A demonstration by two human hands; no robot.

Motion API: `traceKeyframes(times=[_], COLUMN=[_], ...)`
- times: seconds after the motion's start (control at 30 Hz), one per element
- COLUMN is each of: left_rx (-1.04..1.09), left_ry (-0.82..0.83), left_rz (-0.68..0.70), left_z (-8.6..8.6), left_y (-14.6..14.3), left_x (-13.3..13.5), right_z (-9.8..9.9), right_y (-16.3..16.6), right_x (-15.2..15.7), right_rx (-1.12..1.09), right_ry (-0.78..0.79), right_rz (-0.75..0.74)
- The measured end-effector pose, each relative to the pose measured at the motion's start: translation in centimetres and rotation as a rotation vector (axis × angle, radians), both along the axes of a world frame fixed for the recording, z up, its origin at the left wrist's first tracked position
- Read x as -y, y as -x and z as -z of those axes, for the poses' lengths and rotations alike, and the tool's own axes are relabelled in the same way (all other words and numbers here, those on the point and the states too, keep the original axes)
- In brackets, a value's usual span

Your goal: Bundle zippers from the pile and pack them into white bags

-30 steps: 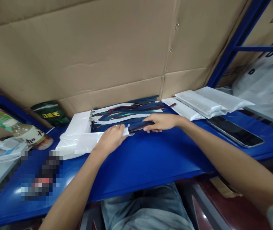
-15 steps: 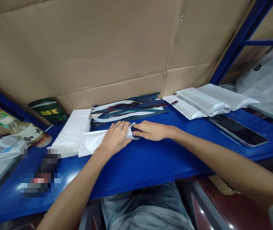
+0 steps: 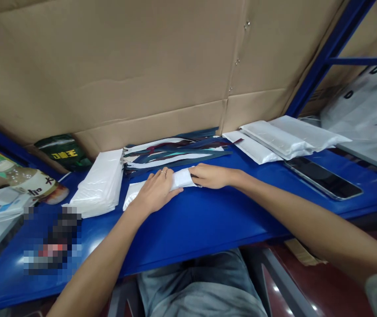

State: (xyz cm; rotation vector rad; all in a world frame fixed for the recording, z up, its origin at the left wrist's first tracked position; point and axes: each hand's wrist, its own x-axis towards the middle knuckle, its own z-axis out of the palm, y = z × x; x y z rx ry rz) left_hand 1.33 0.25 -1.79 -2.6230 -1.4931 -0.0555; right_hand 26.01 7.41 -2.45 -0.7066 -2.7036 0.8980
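Note:
A white padded mailer (image 3: 182, 178) lies across the blue table in front of me. My left hand (image 3: 157, 189) lies over its middle, fingers across the top and thumb along the near edge, holding it. My right hand (image 3: 211, 176) is closed at the mailer's right end, fingertips at its mouth. A bit of dark zipper shows between those fingers and the mouth; the rest is hidden. Just behind, several loose zippers (image 3: 178, 152), dark blue, white and maroon, lie in a pile. A stack of flat white mailers (image 3: 101, 180) sits to the left.
Filled white mailers (image 3: 277, 138) lie at the back right, beside a phone (image 3: 323, 178). A drink bottle (image 3: 39, 185) and a dark green packet (image 3: 61, 152) are at the left, with a pixelated object nearer. Cardboard (image 3: 149, 66) walls the back.
The mailer has shifted right, off the stack's edge, and its mouth has come further over the zipper at my right fingers. My left hand stays on it. The view has shifted slightly.

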Motion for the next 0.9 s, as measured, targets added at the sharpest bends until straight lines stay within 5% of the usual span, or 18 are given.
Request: traceKeyframes(times=[0.13, 0.33, 0.7, 0.9], left_rx=[0.015, 0.046, 0.099, 0.154], left_ry=[-0.013, -0.015, 0.101, 0.102], left_rz=[-0.015, -0.048, -0.021, -0.053], left_z=[0.0, 0.0, 0.2, 0.1], left_y=[-0.1, -0.1, 0.0, -0.1], left_x=[0.1, 0.2, 0.0, 0.1], right_z=[-0.7, -1.4, 3.3, 1.2], right_y=[-1.0, -3.5, 2.2, 0.2], right_x=[-0.6, -2.1, 0.1, -0.9], right_rx=[0.001, -0.107, -0.404, -0.279], right_ry=[0.159, 0.343, 0.291, 0.397], right_rz=[-0.047, 0.082, 0.26, 0.04])
